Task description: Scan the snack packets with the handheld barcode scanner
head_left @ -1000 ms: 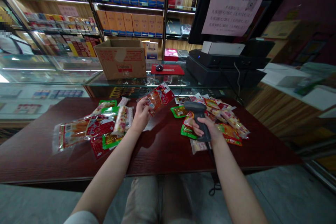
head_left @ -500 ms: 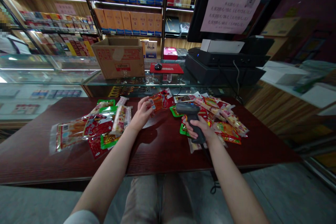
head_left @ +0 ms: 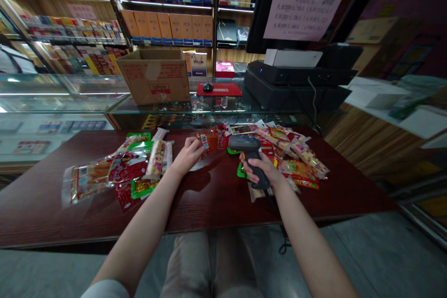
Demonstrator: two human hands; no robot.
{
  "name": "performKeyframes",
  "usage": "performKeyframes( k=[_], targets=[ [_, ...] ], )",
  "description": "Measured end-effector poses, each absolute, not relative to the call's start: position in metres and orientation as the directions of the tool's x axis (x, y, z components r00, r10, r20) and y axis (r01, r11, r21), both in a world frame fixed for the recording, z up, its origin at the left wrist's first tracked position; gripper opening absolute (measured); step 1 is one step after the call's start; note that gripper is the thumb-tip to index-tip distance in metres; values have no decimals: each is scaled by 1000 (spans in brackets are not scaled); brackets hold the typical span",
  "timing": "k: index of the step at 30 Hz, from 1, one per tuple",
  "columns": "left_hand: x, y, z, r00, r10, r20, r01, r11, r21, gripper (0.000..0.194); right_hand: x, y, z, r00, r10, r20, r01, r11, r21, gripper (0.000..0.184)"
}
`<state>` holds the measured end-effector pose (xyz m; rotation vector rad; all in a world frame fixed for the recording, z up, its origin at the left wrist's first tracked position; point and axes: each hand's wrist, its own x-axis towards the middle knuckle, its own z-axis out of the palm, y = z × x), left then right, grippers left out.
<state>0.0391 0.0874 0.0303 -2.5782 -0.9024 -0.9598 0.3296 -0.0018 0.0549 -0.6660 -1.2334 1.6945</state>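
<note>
My left hand pinches a red and orange snack packet held just above the dark red table. My right hand grips a grey barcode scanner by its handle, its head pointing left at the packet, a short gap between them. A pile of snack packets lies under and to the right of the scanner. Another pile of packets lies left of my left hand.
Behind the table runs a glass counter with a cardboard box, a mouse on a red pad and a black register with a paper notice. Shelves of boxed goods stand at the back. A cable hangs below the table's front edge.
My left hand has lowered the packet closer to the table. The scanner in my right hand has shifted left toward it.
</note>
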Motion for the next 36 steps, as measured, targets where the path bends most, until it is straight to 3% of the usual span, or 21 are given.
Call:
performKeyframes(
  k=[12,23,26,31,36],
  targets=[
    [42,87,32,581,452,677,642,-765,-41,17,330,-1,54,-431,900,64,-341,-96,-935,26],
    [37,82,38,562,493,664,643,-765,23,22,331,-1,55,-417,905,82,-369,-86,-925,26],
    [29,76,50,426,619,660,776,-625,85,20,335,2,54,-403,910,97,-406,-82,-910,25],
    [6,59,79,31,743,669,965,-196,173,20,344,6,55,-355,927,119,-469,-67,-880,27],
    [-22,36,85,-45,824,565,998,18,52,23,349,4,62,-275,951,140,-520,-24,-854,24]
  ],
)
